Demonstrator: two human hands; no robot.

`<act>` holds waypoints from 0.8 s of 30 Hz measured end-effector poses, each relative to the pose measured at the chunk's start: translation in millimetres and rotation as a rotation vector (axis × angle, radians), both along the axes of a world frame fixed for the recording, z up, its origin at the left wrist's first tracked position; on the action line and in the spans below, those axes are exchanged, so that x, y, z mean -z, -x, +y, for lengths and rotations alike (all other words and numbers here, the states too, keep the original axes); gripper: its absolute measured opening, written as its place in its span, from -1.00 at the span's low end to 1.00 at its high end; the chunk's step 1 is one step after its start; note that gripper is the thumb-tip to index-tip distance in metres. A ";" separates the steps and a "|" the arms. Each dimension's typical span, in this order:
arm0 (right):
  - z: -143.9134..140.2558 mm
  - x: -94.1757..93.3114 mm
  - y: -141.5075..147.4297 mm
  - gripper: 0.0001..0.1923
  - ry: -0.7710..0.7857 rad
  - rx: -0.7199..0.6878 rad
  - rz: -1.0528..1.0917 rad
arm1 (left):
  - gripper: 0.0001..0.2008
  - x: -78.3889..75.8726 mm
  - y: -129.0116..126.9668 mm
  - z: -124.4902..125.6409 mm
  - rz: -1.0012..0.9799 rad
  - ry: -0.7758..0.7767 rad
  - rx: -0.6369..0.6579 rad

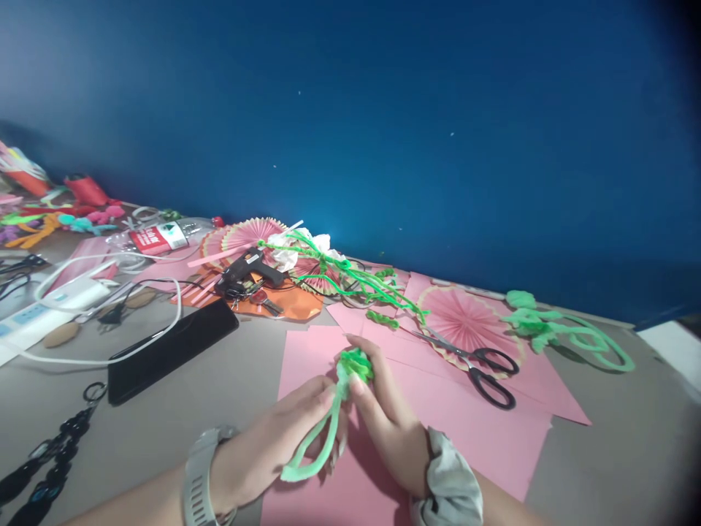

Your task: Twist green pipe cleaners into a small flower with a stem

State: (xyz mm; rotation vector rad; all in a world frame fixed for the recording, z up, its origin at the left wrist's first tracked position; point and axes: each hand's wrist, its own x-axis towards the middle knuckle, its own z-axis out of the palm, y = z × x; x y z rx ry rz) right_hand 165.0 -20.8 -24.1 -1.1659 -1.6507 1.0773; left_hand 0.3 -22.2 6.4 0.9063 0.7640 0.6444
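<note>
a: what fills the view, biggest first?

b: a blue wall [383,109], then a grey table [219,394] with pink paper sheets [454,409] spread across it. on the sheets lie a pink pleated paper fan [465,321] and black-handled scissors [482,369]. further left sit a black phone [169,351] and a black glue gun [249,272].

a: and the hands?

b: near the bottom centre, over the pink paper. the left hand [268,456] pinches the long loop of a green pipe cleaner [323,431] between thumb and fingers, closed on it. the right hand [388,424] curls around the bunched coil at its top end, fingertips pressing in.

a: how would that coil best be handled?

b: i'd judge a firm left pinch just below the coil, with small right-hand turns, keeps the winding tight and even.
</note>
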 end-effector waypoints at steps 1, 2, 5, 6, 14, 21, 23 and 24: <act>0.9 0.3 -0.3 -0.61 0.028 -0.026 0.040 | -0.71 0.5 0.3 0.1 0.076 -0.052 0.005; 1.7 0.2 -0.4 -0.60 0.050 -0.053 0.080 | -0.72 1.9 0.4 0.0 0.141 -0.123 -0.006; 3.8 -1.3 0.7 -0.53 0.112 -0.018 0.172 | -0.74 6.7 0.0 -0.7 0.310 -0.287 -0.033; 4.4 -2.1 1.7 -0.52 0.126 0.017 0.194 | -0.75 7.1 0.1 -0.9 0.350 -0.318 -0.047; 3.8 -6.8 9.1 -0.76 0.127 -0.117 -0.163 | -0.84 2.8 4.1 -0.1 0.424 -0.435 -0.178; -0.6 -7.7 8.9 -0.74 0.061 -0.190 -0.291 | -0.87 7.1 2.6 0.9 0.461 -0.430 -0.126; -0.8 -6.8 8.6 -0.76 0.069 -0.170 -0.270 | -0.89 6.6 2.1 1.1 0.469 -0.436 -0.104; -0.5 -6.4 8.5 -0.78 0.070 -0.158 -0.247 | -0.89 6.2 1.7 1.0 0.469 -0.443 -0.095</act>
